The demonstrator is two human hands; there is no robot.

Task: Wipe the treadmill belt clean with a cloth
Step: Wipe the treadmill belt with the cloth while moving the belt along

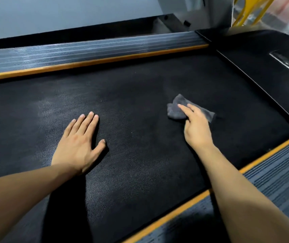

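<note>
Looking down from the head camera, the black treadmill belt filled most of the view. The left hand lay flat on it, fingers straight and holding nothing. The right hand pressed a small gray cloth onto the belt, fingers loosely bent over it. Bare belt lay between the hands and past them. Orange strips and ribbed gray side rails ran along both long edges. A black motor cover closed off the end near the cloth.
</note>
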